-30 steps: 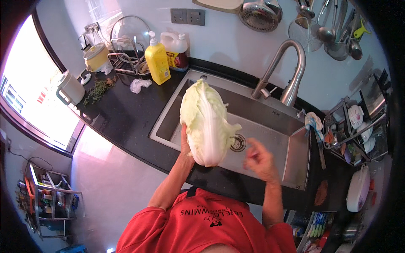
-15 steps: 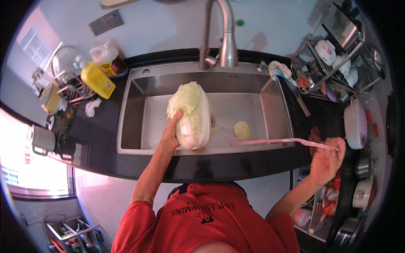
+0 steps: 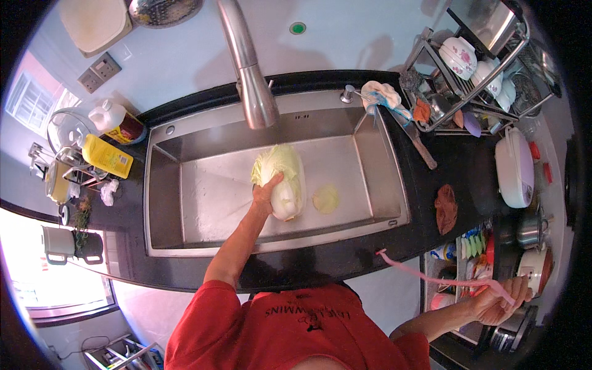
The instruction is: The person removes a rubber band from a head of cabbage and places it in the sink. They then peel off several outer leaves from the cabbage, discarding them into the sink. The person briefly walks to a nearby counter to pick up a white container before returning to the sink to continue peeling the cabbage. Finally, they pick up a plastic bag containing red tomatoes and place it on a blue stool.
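One steel sink [image 3: 209, 206]: and the cabbage [image 3: 288, 196] sits over its basin, though whether it touches bottom, can't tell!
Cabbage: left hand [image 3: 265, 192] wrapped round one side, thumb on top; smooth leaves under a one-sided grip could slip and let it roll.
Pink strip [image 3: 425, 277]: right hand [image 3: 496, 306] pinches one end, well out right; the slack length might snag at the worktop [image 3: 333, 260] edge.
Loose leaf [image 3: 326, 199]: beside the cabbage, likely crushed should that tip rightward.
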